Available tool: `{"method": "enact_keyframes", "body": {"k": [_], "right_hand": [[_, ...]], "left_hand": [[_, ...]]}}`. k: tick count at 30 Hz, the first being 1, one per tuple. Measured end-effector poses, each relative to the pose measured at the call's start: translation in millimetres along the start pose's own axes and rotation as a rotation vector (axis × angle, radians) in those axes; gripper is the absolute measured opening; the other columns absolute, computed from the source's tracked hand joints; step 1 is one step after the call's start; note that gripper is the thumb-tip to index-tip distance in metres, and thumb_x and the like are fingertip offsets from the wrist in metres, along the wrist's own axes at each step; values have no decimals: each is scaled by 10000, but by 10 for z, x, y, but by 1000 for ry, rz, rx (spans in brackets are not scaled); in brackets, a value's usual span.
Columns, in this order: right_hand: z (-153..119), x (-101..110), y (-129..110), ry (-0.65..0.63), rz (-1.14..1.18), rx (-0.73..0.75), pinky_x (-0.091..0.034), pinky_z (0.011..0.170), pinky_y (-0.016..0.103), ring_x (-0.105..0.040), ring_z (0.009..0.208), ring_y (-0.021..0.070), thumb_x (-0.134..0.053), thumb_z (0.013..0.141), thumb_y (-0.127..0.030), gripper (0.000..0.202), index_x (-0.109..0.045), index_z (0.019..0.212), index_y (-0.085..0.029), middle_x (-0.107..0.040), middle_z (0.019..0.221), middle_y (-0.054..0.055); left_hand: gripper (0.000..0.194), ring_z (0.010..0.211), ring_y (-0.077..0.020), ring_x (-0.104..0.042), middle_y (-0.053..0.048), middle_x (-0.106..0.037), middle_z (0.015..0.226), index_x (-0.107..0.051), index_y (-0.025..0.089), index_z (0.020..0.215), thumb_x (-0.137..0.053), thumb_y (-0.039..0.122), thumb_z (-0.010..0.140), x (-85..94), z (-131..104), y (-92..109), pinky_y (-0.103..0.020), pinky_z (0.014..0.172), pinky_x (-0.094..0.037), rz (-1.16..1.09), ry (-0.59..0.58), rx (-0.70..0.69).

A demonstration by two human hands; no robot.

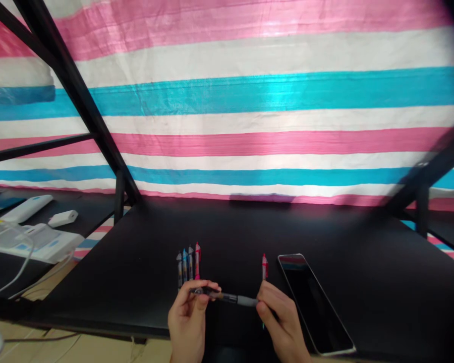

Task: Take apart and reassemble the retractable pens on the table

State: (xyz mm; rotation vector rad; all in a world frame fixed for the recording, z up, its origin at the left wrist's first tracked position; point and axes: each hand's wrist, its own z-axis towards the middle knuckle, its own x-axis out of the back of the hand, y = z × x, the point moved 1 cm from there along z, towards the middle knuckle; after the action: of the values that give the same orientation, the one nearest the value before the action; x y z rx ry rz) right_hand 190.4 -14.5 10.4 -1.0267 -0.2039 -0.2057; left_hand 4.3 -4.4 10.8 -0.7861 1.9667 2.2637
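Note:
A pen (230, 298) with a clear dark barrel and a grey grip is held level above the black table, between my two hands. My left hand (189, 315) pinches its dark end with thumb and fingers. At the grey grip end, my right hand (282, 320) has thumb and forefinger closed on it. Just beyond my left hand lie several pens (188, 262) side by side, with black, blue and red parts; their near ends are hidden. A red pen (264, 266) lies behind my right hand, which covers its middle.
To the right of my right hand a smartphone (314, 302) lies screen up on the black table (144, 272). Black metal frame bars (71, 85) rise at both sides before a striped sheet (249, 91). On the left table sit a white power strip (56, 245) and cables.

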Motion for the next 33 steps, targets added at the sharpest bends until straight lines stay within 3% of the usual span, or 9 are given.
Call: {"method": "enact_keyframes", "body": {"k": [4, 10, 15, 17, 19, 21, 25, 29, 33], "right_hand": [[-17, 16, 4, 57, -4, -7, -438, 614, 286, -481, 580, 169, -499, 1023, -339, 429, -449, 614, -220, -445, 611, -11], [-12, -21, 26, 139, -87, -22, -434, 574, 259, -537, 582, 163, -518, 1009, -273, 334, -528, 679, -223, -517, 645, -6], [-29, -30, 31, 84, -120, 17, -450, 583, 259, -581, 616, 173, -526, 1004, -270, 213, -621, 818, -225, -580, 685, 3], [-60, -14, 57, 110, -84, -12, -449, 556, 246, -573, 587, 160, -495, 1023, -284, 152, -634, 992, -229, -587, 694, -9], [-99, 0, 97, 145, -46, -73, -427, 506, 225, -556, 555, 146, -460, 1043, -289, 166, -603, 1105, -234, -570, 679, -26], [-133, 5, 139, 157, -29, -129, -406, 476, 211, -550, 551, 140, -455, 1050, -300, 170, -589, 1133, -236, -562, 671, -32], [-153, -8, 188, 127, -9, -192, -401, 476, 203, -553, 571, 138, -470, 1047, -324, 174, -585, 1146, -238, -568, 683, -29], [-130, -21, 170, 133, 5, -221, -413, 504, 206, -537, 568, 135, -474, 1044, -340, 171, -595, 1115, -242, -555, 671, -35], [-112, -30, 127, 164, -3, -261, -422, 523, 210, -529, 568, 137, -499, 1030, -365, 176, -616, 1066, -239, -546, 655, -37]], "left_hand": [[280, 745, -191, -729, -48, -761, 794, -745, 192, 867, -851, 422, 746, -75, 4, 29, -262, 722, -602, -35, -35, -27], [254, 822, -173, -740, -37, -762, 915, -743, 217, 987, -829, 352, 789, -184, 37, 35, -255, 804, -594, -38, -37, -3], [342, 817, -151, -725, -15, -736, 903, -692, 236, 1142, -796, 316, 827, -253, 172, 177, -245, 807, -581, -66, -24, -31], [376, 748, -134, -708, -5, -723, 915, -637, 261, 1220, -753, 314, 866, -256, 269, 249, -256, 764, -585, -79, -62, -55], [315, 683, -114, -686, -3, -705, 922, -633, 245, 1175, -735, 295, 881, -238, 373, 300, -234, 698, -572, -18, -127, -63], [286, 670, -115, -689, -7, -687, 941, -627, 230, 1146, -726, 301, 888, -206, 468, 327, -231, 660, -568, 65, -192, -44], [407, 748, -167, -742, 2, -651, 979, -547, 273, 1285, -687, 359, 913, -159, 604, 349, -297, 703, -604, 161, -274, 42], [336, 767, -188, -751, 21, -626, 910, -600, 236, 1158, -727, 366, 874, -161, 703, 366, -308, 711, -604, 174, -308, 65], [304, 724, -160, -718, 42, -634, 748, -625, 210, 1054, -787, 301, 814, -177, 814, 369, -275, 717, -577, 156, -311, -6]]}}
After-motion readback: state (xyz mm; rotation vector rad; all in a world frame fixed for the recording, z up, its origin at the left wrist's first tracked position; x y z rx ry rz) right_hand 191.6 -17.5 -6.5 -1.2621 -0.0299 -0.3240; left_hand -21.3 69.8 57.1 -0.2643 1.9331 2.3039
